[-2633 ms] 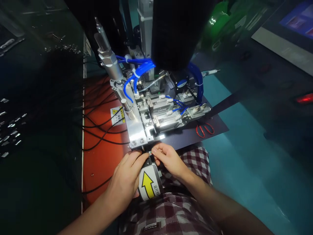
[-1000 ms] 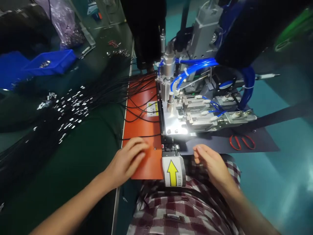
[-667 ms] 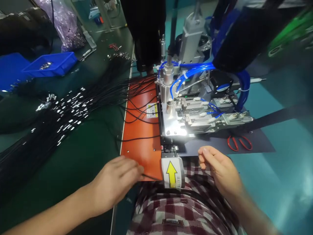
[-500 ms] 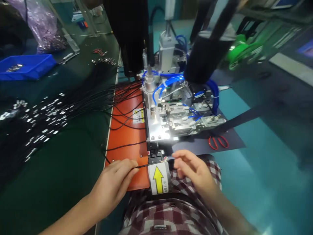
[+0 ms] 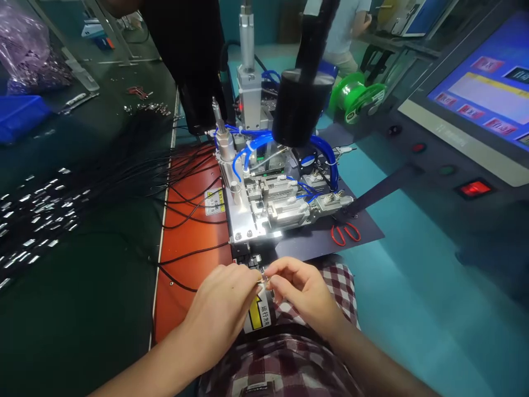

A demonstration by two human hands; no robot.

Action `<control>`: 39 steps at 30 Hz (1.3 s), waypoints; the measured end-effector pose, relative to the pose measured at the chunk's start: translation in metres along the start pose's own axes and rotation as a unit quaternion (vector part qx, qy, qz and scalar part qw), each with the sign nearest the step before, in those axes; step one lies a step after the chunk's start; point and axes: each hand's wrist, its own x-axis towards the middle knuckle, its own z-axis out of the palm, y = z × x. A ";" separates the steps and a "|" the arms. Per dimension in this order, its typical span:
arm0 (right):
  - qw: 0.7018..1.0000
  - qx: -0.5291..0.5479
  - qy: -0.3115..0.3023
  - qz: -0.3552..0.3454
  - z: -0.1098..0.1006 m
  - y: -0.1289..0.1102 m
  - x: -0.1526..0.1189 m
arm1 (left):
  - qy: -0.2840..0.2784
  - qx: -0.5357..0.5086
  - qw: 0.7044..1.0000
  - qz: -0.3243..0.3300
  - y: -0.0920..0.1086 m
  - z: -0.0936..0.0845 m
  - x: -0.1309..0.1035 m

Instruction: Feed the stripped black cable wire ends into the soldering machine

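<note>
My left hand [image 5: 227, 292] is closed on the end of a black cable [image 5: 177, 280], which runs in from the left over the orange plate [image 5: 190, 231]. Its fingertips meet those of my right hand [image 5: 300, 289], pinched at the cable's small wire end; the exact grip there is too small to tell. Both hands are over the front of the machine [image 5: 285, 204], above a label with a yellow arrow [image 5: 255, 315]. More black cables [image 5: 136, 160] fan out to the machine's left side.
Left are a blue tray [image 5: 20, 118], a bag of small parts [image 5: 31, 52] and cable ends with metal tips [image 5: 39, 220]. Red-handled scissors [image 5: 346, 235], a green spool [image 5: 353, 94] and a touch screen [image 5: 487, 88] stand right. A person [image 5: 341, 30] is behind.
My left hand has moved right with the cable, and my right hand has closed in to meet it. The view has turned right, bringing the screen into sight.
</note>
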 end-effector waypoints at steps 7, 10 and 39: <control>0.991 0.129 -0.018 0.036 -0.004 0.004 0.006 | 0.014 -0.291 0.947 -0.135 0.003 0.004 0.009; 0.991 0.131 -0.033 0.020 0.002 0.007 0.008 | 0.017 -0.334 0.929 -0.161 0.001 0.005 0.009; 0.995 -0.060 0.075 -0.029 0.028 0.012 0.001 | 0.070 -0.568 0.751 -0.329 0.006 0.011 0.019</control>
